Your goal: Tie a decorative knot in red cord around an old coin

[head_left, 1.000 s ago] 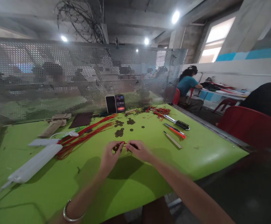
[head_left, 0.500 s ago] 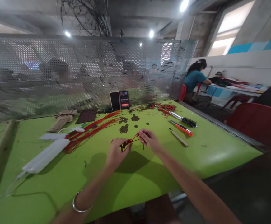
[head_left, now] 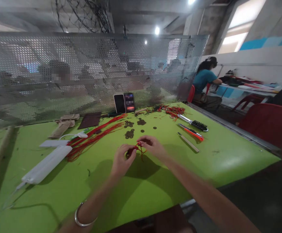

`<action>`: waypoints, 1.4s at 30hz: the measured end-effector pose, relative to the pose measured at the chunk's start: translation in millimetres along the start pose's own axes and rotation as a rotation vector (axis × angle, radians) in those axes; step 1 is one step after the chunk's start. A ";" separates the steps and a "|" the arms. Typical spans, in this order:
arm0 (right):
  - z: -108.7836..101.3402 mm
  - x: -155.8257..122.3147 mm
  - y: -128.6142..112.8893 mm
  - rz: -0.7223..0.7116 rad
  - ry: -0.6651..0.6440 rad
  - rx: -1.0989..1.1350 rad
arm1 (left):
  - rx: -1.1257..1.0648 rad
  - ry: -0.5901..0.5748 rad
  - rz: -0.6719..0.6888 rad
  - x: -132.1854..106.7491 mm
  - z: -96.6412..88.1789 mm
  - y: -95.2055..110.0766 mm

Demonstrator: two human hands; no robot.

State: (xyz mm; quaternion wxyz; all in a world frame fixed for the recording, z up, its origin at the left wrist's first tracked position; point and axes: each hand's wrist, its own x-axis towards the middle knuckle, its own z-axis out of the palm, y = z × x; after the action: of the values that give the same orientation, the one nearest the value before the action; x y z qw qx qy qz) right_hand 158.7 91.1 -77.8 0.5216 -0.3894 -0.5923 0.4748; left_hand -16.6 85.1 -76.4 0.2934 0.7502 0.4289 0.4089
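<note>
My left hand (head_left: 124,158) pinches a red cord (head_left: 141,150) between thumb and fingers; a dark coin-like piece shows partly inside the grip. Close on its right, my right hand (head_left: 152,146) has its fingertips closed on the same cord, which is looped between the two hands with a loose end hanging down. Both hands are a little above the green table (head_left: 170,174). Beyond them lie piles of dark round coins with holes (head_left: 129,133), and a single coin (head_left: 154,127) sits apart to the right.
Red cords (head_left: 92,142) stretch out at left beside a white power strip (head_left: 47,165). To the right lie a hairbrush (head_left: 196,124), an orange cutter (head_left: 191,132) and a pale-handled tool (head_left: 188,142). Two phones (head_left: 119,103) lean against a perforated metal screen (head_left: 87,81). A person (head_left: 205,77) sits at another table.
My right hand has moved left, closer to my left hand. The cord stretched between them has slackened into a loop. The view has shifted slightly.
</note>
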 end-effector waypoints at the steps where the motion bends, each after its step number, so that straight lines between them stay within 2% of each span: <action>1: 1.6 0.2 -0.3 -0.006 -0.023 -0.006 | -0.025 0.004 -0.019 0.2 -0.2 -0.1; 4: 6.1 -2.4 -4.0 -0.048 -0.068 -0.040 | -0.094 0.023 -0.085 1.1 -0.4 -1.4; 12: 9.5 -9.1 -4.0 -0.266 -0.024 -0.306 | -0.135 0.015 -0.152 3.7 -0.4 -0.9; 23: 8.7 -9.1 -3.5 -0.249 -0.084 -0.369 | -0.158 0.017 -0.171 4.9 -2.0 -7.9; 42: 13.4 -12.8 -6.0 -0.233 -0.087 -0.411 | -0.133 -0.050 -0.219 0.3 -5.5 1.3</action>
State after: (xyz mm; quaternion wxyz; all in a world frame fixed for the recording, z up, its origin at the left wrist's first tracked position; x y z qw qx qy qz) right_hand 147.7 75.2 -75.2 0.4567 -0.3959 -0.7391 0.2973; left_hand -20.6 85.3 -72.6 0.3958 0.6877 0.4730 0.3830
